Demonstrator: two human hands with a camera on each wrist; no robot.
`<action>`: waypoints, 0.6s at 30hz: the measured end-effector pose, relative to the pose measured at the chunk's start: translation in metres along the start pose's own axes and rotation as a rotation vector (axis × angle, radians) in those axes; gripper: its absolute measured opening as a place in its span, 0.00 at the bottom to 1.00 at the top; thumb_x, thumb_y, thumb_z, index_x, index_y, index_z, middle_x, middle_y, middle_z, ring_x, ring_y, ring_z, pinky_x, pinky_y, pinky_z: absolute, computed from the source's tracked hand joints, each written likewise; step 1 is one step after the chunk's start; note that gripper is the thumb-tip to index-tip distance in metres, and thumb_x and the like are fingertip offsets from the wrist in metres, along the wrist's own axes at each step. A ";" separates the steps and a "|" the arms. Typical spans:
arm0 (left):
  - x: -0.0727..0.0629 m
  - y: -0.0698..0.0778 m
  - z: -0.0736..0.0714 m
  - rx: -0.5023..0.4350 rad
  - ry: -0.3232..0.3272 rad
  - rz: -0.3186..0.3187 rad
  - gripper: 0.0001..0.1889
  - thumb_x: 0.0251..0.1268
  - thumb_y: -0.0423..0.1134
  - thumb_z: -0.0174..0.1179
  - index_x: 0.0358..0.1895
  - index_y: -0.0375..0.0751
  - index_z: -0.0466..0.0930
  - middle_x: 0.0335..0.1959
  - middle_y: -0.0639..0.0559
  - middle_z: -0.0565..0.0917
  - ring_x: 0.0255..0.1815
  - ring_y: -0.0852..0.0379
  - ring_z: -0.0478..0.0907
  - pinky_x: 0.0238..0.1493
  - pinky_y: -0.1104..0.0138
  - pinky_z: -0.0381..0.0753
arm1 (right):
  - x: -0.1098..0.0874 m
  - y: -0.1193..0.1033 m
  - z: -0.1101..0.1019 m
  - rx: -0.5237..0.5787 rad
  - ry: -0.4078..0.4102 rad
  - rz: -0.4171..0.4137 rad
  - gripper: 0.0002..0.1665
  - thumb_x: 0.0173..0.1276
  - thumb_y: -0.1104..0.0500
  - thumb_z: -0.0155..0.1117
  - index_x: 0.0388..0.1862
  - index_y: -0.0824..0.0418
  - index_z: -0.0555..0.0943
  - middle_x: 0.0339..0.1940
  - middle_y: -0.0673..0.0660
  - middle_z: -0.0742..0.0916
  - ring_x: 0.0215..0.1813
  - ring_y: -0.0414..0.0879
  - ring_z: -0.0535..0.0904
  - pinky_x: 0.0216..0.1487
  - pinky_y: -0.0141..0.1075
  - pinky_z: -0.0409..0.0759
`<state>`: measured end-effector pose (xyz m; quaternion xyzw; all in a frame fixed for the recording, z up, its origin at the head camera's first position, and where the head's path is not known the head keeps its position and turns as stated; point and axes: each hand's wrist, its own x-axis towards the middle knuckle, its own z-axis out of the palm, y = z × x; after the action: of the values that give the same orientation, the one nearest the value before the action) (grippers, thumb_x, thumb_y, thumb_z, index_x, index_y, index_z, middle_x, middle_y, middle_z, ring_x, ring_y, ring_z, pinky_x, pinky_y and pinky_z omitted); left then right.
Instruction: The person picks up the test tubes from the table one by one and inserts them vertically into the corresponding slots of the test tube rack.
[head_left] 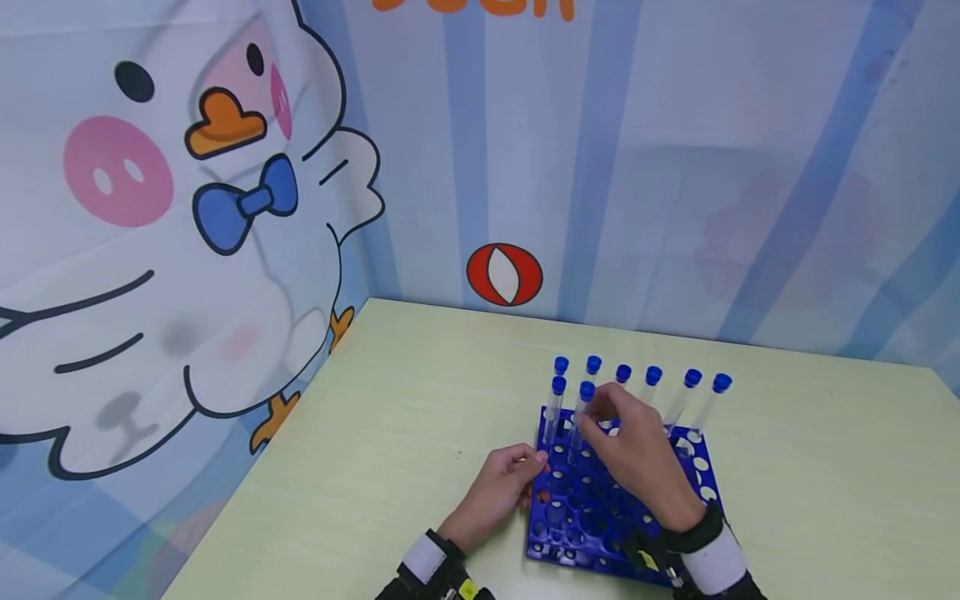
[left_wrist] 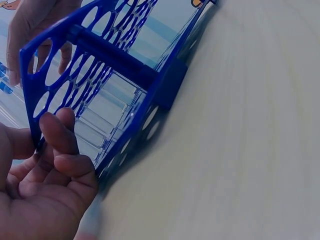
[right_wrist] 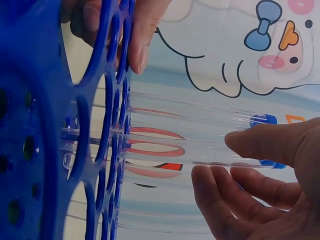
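A blue test tube rack [head_left: 558,517] stands on the table, holding several clear test tubes with blue caps. My left hand [head_left: 501,483] grips the rack's left edge; in the left wrist view its curled fingers [left_wrist: 62,132] and thumb close around the edge of the top plate. My right hand [head_left: 637,450] reaches over the rack and pinches a capped test tube [head_left: 576,437] in the second row between thumb and fingers. That tube stands upright with its lower end in the rack. In the right wrist view, the thumb [right_wrist: 250,142] lies along the tube below its blue cap.
Another tube [head_left: 555,408] stands just left of the pinched one. Behind it runs a row of capped tubes [head_left: 678,396] along the rack's far edge. Past the pale table [head_left: 360,450] hangs a cartoon-printed backdrop [head_left: 525,150].
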<state>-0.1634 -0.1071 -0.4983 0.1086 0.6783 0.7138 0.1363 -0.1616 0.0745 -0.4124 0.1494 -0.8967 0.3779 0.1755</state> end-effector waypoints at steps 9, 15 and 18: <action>0.003 -0.002 0.004 0.004 -0.030 -0.007 0.16 0.70 0.40 0.49 0.35 0.25 0.72 0.20 0.50 0.77 0.17 0.62 0.70 0.20 0.71 0.67 | -0.004 0.002 -0.004 -0.002 -0.015 0.020 0.07 0.61 0.59 0.63 0.37 0.58 0.75 0.32 0.52 0.82 0.36 0.44 0.79 0.39 0.43 0.79; 0.000 0.000 0.007 0.008 -0.030 0.001 0.19 0.69 0.43 0.50 0.36 0.25 0.72 0.20 0.51 0.77 0.17 0.63 0.70 0.20 0.72 0.66 | -0.008 -0.001 -0.007 -0.037 -0.063 0.093 0.12 0.62 0.55 0.63 0.40 0.61 0.76 0.35 0.55 0.82 0.39 0.47 0.79 0.42 0.44 0.79; -0.002 -0.001 0.008 0.014 -0.024 0.004 0.20 0.69 0.45 0.50 0.36 0.25 0.74 0.20 0.51 0.77 0.18 0.63 0.72 0.20 0.72 0.67 | -0.010 -0.006 -0.012 -0.072 -0.093 0.134 0.19 0.62 0.50 0.63 0.44 0.63 0.75 0.39 0.57 0.82 0.42 0.50 0.79 0.44 0.46 0.78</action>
<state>-0.1589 -0.1003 -0.4989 0.1195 0.6815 0.7079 0.1423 -0.1479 0.0807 -0.4053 0.1002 -0.9248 0.3490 0.1134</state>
